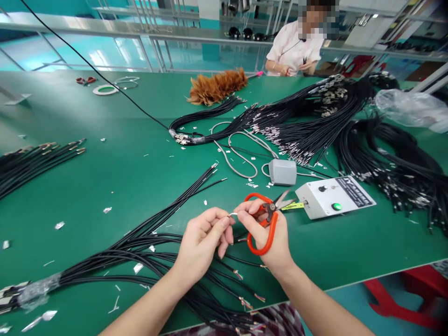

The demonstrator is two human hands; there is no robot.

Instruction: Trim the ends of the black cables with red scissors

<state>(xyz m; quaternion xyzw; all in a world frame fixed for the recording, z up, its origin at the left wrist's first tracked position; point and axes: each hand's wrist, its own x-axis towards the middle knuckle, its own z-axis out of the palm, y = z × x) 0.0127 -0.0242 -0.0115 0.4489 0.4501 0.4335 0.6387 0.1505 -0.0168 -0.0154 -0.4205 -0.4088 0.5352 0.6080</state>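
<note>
Left hand (203, 240) and right hand (276, 240) met nearly fingertip to fingertip, to the left of the white control box (318, 199). Thumb and forefinger pinched together, the left hand had hold of a thin wire end (234, 214), whose pale tip pointed sideways, toward the box and the right hand. Red-handled scissors (270, 210) hung in the curled right hand, blades parted toward the box; whether its nearly closed thumb and forefinger also gripped the tip, I could not tell. Black cables (105, 259) lay farther left of the box.
</note>
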